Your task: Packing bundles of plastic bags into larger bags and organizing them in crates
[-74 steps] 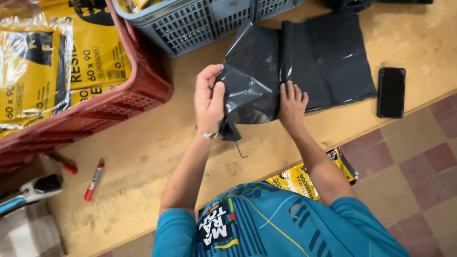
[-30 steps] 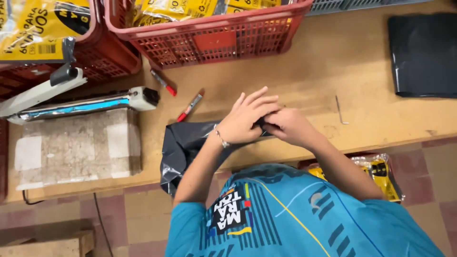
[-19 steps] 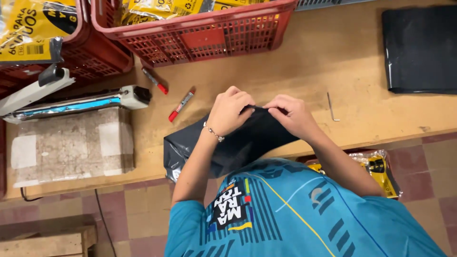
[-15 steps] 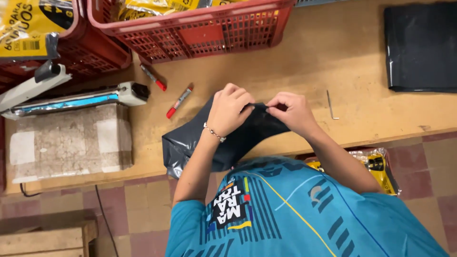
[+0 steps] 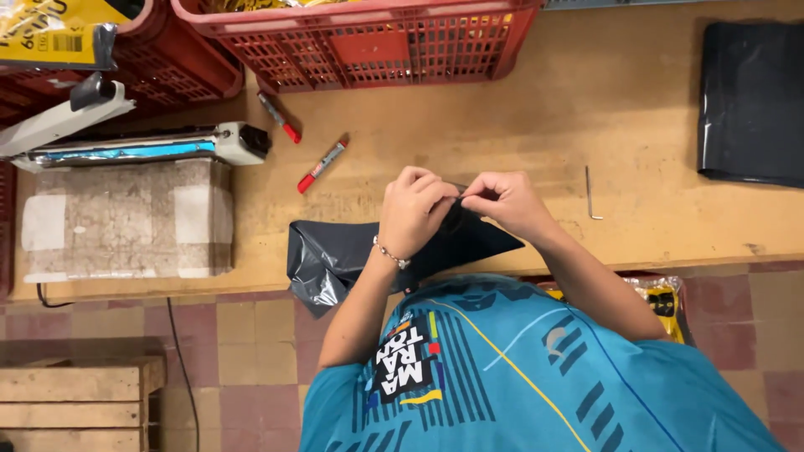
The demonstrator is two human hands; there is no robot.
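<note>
A dark grey plastic bag (image 5: 335, 255) lies at the front edge of the wooden table (image 5: 519, 125), its left end hanging over the edge. My left hand (image 5: 412, 209) and my right hand (image 5: 505, 203) meet over the bag's upper edge. Both pinch the plastic there with the fingertips. The part of the bag under my hands is hidden.
A heat sealer (image 5: 142, 146) rests on a block (image 5: 126, 218) at the left. Two red markers (image 5: 321, 166) (image 5: 279, 116) lie beside it. Red crates (image 5: 377, 38) with yellow packets line the back. A stack of dark bags (image 5: 752, 100) is at the right, a small metal key (image 5: 590, 191) nearby.
The view has swung left, away from the dark bag stack. I brought one bag to the table's front edge, and both hands closed together on its upper edge.
</note>
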